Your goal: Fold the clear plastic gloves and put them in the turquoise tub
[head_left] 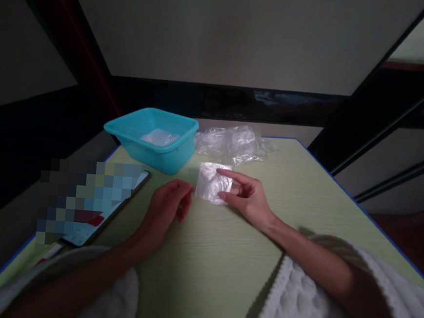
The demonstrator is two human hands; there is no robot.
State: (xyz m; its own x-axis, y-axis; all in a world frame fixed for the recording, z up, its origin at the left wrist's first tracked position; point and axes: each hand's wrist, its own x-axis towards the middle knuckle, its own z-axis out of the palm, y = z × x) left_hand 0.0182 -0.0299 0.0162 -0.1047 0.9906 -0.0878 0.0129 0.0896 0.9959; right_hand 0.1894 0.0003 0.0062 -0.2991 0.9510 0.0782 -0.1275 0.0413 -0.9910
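Currently: turquoise basin point(177, 157) holds clear plastic point(159, 136); right hand point(251, 197) pinches packet point(209, 179); left hand point(164, 206) curled

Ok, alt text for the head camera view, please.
The right hand holds a shiny plastic packet over a table, the left hand close by. Behind are a blue tub and crumpled plastic; a phone lies at left.

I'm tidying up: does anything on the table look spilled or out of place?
No spill shows. The clear plastic beside the turquoise basin lies rumpled, looking untidy; blocky pixelation obscures much of the phone.
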